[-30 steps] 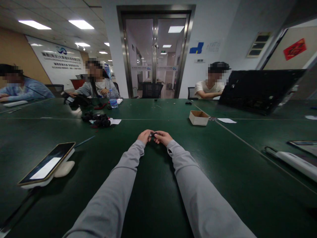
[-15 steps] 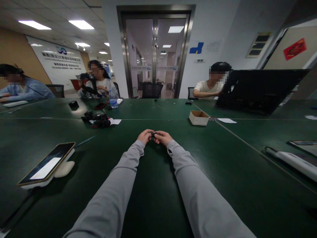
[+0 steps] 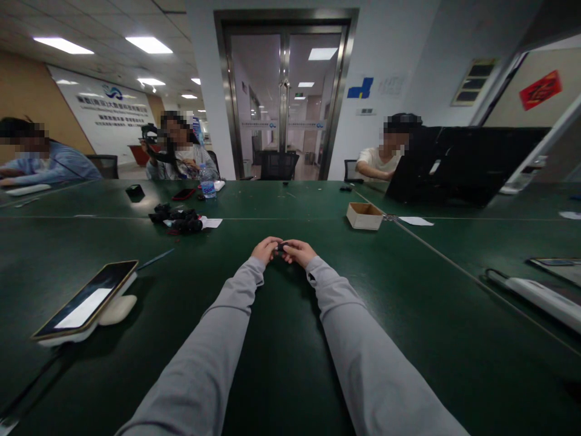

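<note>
Both my arms, in grey sleeves, reach forward over the dark green table (image 3: 281, 351). Between my fingertips is a small black object (image 3: 281, 247), too small and too far covered by fingers to name. My left hand (image 3: 265, 249) pinches its left end. The other end is gripped by the fingers of my right hand (image 3: 299, 252). The two hands almost meet, just above or at the tabletop; I cannot tell whether they rest on it.
Left of me a phone (image 3: 88, 303) lies on a white stand. Farther off are black gear (image 3: 179, 219), a water bottle (image 3: 207, 181) and a small open box (image 3: 364, 216). A person at the right handles a large black panel (image 3: 467, 166). Two other people sit at the left.
My hands and the small black object look the same. Across the table, the large black panel has shifted slightly left, and one person's black device has moved up and left.
</note>
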Demonstrator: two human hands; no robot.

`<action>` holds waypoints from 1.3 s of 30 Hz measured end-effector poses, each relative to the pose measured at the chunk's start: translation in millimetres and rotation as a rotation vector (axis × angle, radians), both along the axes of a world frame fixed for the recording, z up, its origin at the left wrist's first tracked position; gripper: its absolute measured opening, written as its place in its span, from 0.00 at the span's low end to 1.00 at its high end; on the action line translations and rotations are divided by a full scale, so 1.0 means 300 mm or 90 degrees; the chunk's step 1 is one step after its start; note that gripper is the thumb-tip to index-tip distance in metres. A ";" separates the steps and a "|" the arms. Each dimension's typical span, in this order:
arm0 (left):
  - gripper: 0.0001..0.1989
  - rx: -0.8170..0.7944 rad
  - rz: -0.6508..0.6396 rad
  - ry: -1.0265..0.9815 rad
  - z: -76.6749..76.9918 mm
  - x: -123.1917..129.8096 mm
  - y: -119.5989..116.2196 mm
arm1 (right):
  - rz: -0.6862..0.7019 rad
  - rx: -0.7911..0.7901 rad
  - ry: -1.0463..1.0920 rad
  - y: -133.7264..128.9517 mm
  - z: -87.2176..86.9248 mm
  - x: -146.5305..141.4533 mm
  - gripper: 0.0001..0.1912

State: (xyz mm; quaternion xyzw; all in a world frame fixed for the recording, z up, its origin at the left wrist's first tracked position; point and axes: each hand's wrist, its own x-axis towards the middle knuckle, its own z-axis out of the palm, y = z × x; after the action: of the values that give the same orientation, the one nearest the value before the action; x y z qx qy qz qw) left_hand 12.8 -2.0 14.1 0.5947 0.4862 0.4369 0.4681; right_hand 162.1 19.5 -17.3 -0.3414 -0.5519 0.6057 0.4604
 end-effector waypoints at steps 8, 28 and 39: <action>0.15 0.020 -0.005 0.006 0.002 0.000 -0.003 | -0.003 0.005 -0.003 0.002 -0.004 -0.001 0.13; 0.14 0.020 -0.015 0.011 -0.016 -0.003 0.011 | 0.002 0.001 0.007 -0.003 0.000 0.000 0.12; 0.15 0.021 -0.005 0.003 -0.019 -0.007 0.013 | 0.000 -0.008 -0.004 -0.007 0.007 -0.002 0.13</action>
State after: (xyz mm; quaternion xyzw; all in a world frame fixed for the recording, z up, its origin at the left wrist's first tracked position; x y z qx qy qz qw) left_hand 10.6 1.8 8.4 0.6051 0.4774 0.4417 0.4591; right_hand 161.4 17.5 -15.1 -0.3464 -0.5498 0.6077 0.4566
